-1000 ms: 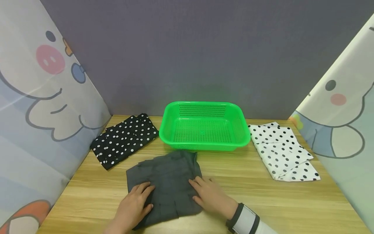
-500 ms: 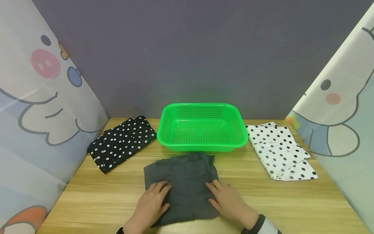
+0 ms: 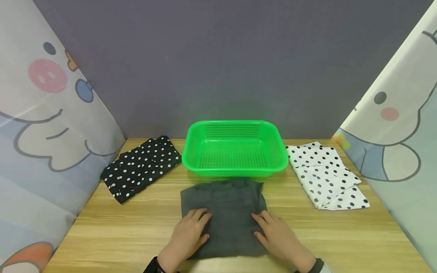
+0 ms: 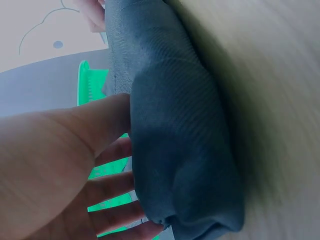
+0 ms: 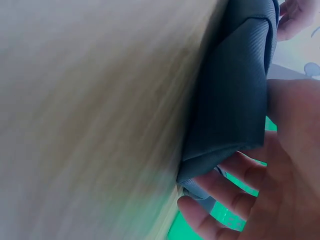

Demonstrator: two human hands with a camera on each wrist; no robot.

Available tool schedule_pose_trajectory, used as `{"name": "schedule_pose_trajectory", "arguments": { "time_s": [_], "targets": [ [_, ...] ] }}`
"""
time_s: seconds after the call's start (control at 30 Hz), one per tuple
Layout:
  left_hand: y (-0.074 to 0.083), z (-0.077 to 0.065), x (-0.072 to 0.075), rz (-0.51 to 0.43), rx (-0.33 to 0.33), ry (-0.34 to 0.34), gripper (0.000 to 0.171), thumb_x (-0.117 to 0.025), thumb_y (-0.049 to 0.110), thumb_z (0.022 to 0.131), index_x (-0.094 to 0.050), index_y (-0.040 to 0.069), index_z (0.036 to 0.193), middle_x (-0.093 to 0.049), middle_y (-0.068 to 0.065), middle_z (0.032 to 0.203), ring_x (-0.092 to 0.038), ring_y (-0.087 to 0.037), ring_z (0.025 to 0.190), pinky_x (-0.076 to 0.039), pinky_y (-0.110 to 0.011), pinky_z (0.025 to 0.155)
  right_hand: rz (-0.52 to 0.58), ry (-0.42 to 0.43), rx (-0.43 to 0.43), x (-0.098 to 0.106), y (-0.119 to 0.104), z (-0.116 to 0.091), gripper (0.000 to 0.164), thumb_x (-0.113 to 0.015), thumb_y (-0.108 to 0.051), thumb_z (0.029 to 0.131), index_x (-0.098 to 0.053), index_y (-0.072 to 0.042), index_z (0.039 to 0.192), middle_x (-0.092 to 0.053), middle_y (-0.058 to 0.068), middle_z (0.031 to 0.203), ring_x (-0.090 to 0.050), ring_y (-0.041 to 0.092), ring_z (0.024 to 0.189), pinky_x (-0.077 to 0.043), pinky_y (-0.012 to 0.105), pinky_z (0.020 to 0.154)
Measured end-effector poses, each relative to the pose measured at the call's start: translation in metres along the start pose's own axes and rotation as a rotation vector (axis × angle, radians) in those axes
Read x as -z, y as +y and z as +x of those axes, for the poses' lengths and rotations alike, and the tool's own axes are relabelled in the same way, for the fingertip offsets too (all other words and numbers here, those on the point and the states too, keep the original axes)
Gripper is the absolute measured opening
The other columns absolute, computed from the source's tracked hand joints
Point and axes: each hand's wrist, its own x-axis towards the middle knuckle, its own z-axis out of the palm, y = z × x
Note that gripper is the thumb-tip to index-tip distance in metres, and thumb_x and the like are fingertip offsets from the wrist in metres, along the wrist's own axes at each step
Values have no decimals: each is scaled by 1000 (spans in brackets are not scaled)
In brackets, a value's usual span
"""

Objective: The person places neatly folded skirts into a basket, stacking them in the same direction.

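**Grey cloth [image 3: 230, 227] steadied in front of the green basket [image 3: 235, 173]**

The desk [image 3: 341, 242] carries everything. The grey cloth lies folded just before the basket; the white dotted cloth [image 3: 326, 178] right of it and black dotted cloth [image 3: 141, 168] left seem set aside for working room. Left hand [image 3: 187, 237] and right hand [image 3: 280, 235] rest on the grey cloth, fingers relaxed, gripping nothing, likely flattening it.

1 grey cloth [image 3: 233, 220], 2 dotted cloths [image 3: 143, 167] [image 3: 322, 176], 1 basket [image 3: 235, 173], 2 hands [image 3: 187, 234] [image 3: 279, 234].

You are in a booth-like work nook: your yellowish wood-grain tabletop [image 3: 327, 235] meets a flat dark grey panel [image 3: 232, 64], with a white-and-blue cartoon-printed sheet [image 3: 44, 140] on your left and a similar printed sheet [image 3: 403, 132] on your right.
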Motion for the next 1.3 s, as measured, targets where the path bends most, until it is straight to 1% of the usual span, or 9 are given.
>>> {"name": "schedule_pose_trajectory", "arguments": {
  "time_s": [0.13,0.37,0.53,0.7,0.9,1.03,1.1,1.17,1.3],
  "targets": [
    [4,4,-1,2,-9,-1,55,-77,34,71,-60,11,119,-56,-9,121,-54,-26,109,-48,-37,87,14,21,-17,2,3,-4,42,-65,-32,84,-60,-10,120,-50,-6,96,-50,8,85,-44,25,64],
    [10,13,-2,10,-29,-1,56,-77,35,72,-60,11,119,-56,-9,121,-54,-25,110,-48,-36,88,19,34,-53,4,8,-10,42,-66,-30,83,-60,-10,120,-50,-7,97,-48,6,85,-46,27,69],
    [13,14,-1,14,-25,-11,56,-77,35,72,-59,12,119,-56,-8,121,-53,-25,110,-48,-36,88,13,51,-65,5,8,-13,41,-66,-29,83,-60,-11,120,-50,-7,97,-47,6,85,-46,27,71],
    [14,16,-1,16,-35,-6,55,-77,35,72,-59,12,119,-56,-8,122,-54,-25,110,-48,-35,88,12,43,-93,6,7,-14,41,-66,-29,83,-60,-11,120,-51,-7,98,-49,8,87,-46,28,71],
    [15,20,-3,11,-38,-7,54,-76,35,73,-59,12,119,-56,-8,122,-53,-24,111,-48,-35,89,1,27,-109,8,8,-12,40,-65,-30,84,-61,-10,118,-52,-5,97,-50,8,85,-46,27,68],
    [14,21,-2,14,-42,-10,54,-75,34,74,-59,11,119,-56,-9,123,-53,-25,111,-47,-35,89,21,17,-161,14,4,-5,40,-64,-29,84,-61,-6,117,-54,-1,95,-54,13,84,-48,30,69],
    [13,21,0,12,-36,-8,54,-75,34,74,-59,10,119,-56,-10,123,-53,-25,111,-47,-36,90,33,35,-191,17,0,-1,40,-66,-26,84,-61,-4,116,-56,3,94,-56,17,85,-49,33,71],
    [14,20,2,4,-15,2,53,-75,34,74,-59,10,118,-56,-10,122,-54,-26,111,-47,-37,90,52,60,-227,20,-2,3,40,-67,-24,82,-61,-2,115,-58,7,95,-59,22,87,-50,36,72],
    [16,20,5,-15,48,61,47,-75,33,74,-62,11,114,-59,-8,117,-57,-26,106,-48,-37,86,75,120,-298,24,-6,7,41,-69,-22,80,-60,1,113,-58,15,98,-60,30,87,-52,40,69]
  ]
}}
